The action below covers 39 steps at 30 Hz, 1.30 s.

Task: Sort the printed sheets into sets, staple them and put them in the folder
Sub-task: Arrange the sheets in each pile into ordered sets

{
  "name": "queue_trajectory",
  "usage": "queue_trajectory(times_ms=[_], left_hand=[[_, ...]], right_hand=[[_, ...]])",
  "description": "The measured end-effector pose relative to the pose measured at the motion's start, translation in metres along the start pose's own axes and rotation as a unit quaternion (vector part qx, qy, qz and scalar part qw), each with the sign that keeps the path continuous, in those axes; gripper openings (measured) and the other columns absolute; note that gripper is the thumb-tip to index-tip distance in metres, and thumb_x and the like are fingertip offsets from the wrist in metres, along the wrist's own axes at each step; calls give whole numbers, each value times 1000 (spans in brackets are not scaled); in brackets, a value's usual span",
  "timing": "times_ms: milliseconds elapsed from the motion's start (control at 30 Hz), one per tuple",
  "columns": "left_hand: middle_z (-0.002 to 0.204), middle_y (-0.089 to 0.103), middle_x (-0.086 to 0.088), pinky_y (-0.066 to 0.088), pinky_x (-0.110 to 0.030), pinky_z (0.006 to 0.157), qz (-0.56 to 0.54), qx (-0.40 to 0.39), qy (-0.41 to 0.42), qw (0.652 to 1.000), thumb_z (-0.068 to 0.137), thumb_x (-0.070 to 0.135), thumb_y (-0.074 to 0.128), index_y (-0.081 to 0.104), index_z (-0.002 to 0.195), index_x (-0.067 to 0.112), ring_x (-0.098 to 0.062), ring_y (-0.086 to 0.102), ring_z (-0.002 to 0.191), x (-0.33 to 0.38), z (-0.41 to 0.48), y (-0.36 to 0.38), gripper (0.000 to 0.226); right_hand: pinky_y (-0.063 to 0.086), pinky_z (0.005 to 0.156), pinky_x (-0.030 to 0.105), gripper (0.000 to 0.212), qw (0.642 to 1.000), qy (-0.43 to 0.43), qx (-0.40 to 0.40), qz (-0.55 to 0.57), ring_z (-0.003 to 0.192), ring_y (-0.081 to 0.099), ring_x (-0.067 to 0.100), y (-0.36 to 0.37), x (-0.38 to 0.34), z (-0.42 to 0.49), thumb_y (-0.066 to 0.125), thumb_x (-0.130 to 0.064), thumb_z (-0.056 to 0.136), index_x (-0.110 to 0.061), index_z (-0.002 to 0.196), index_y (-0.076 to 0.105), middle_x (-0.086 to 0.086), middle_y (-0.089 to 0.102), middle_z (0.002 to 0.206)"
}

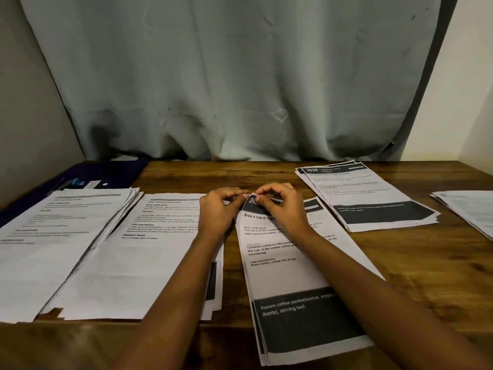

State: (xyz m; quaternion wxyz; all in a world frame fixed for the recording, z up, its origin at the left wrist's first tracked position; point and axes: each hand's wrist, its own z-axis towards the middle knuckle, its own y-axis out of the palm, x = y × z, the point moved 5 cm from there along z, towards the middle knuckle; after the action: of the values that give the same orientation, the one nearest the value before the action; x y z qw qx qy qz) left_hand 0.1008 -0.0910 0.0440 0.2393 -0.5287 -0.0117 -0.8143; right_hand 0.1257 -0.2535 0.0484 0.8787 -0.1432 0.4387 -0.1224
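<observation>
— What is found at the far left of the brown wooden bench (416,265)?

— A dark blue folder (106,170) is laid at the back left corner. Its near edge is covered by a fanned stack of white printed sheets (58,241). A second stack of white text-only sheets (144,263) is spread flat just beside that one, and the two are touching.

— How are the hands held?

— The left hand (217,210) is curled. The top left corner of the middle set of sheets with black header and footer bands (290,279) is pinched between its thumb and forefinger. The same corner is pinched by the bent fingers of the right hand (281,206) and is lifted and curled off the bench. The rest of that set is laid flat, and part of it is covered by the right forearm.

— And further right?

— A black-banded stack headed 3638 (373,198) is laid at the back, near the pinched set. A last pile of white sheets (469,209) is cut off by the right edge. A pale grey-green curtain (240,76) is hung behind the bench.
</observation>
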Motion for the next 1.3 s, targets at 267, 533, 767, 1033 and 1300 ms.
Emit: queue_trajectory(times_ms=[267, 533, 767, 1033, 1300], left_hand=[[128, 51, 2, 49, -28, 90, 100, 30, 61, 993, 81, 22, 75, 76, 97, 21, -11, 49, 115, 7, 3, -5, 16], [144, 41, 10, 42, -20, 90, 75, 31, 83, 993, 80, 20, 76, 76, 99, 22, -6, 46, 113, 10, 1, -5, 20], [91, 74, -1, 58, -34, 80, -79, -44, -28, 996, 87, 12, 67, 74, 95, 16, -16, 71, 88, 2, 0, 2, 11], [88, 73, -12, 58, -25, 60, -216, -108, -121, 963, 94, 12, 57, 67, 104, 4, -19, 71, 78, 8, -7, 7, 17], [91, 73, -15, 57, -23, 60, -232, -121, -134, 956, 90, 6, 61, 67, 106, 2, -22, 73, 79, 11, -9, 6, 18]], right_hand=[[47, 89, 37, 8, 1000, -14, 9, 1, 103, 50, 7, -2, -2, 0, 72, -19, 83, -26, 85, 71, -18, 65, 91], [48, 91, 40, 11, 1000, -17, -2, 10, 104, 50, 10, -9, -3, 3, 74, -19, 81, -28, 85, 70, -15, 60, 93], [51, 87, 35, 11, 999, -21, 25, 2, 103, 53, 11, -9, -4, 2, 72, -20, 82, -27, 90, 71, -14, 59, 94], [37, 81, 10, 15, 996, -47, -2, -70, 102, 47, 8, -1, -6, 2, 68, -17, 87, -21, 100, 74, -10, 60, 94], [38, 81, 12, 18, 996, -56, -1, -65, 101, 47, 7, -1, -5, 2, 66, -16, 88, -22, 103, 73, -15, 62, 92]])
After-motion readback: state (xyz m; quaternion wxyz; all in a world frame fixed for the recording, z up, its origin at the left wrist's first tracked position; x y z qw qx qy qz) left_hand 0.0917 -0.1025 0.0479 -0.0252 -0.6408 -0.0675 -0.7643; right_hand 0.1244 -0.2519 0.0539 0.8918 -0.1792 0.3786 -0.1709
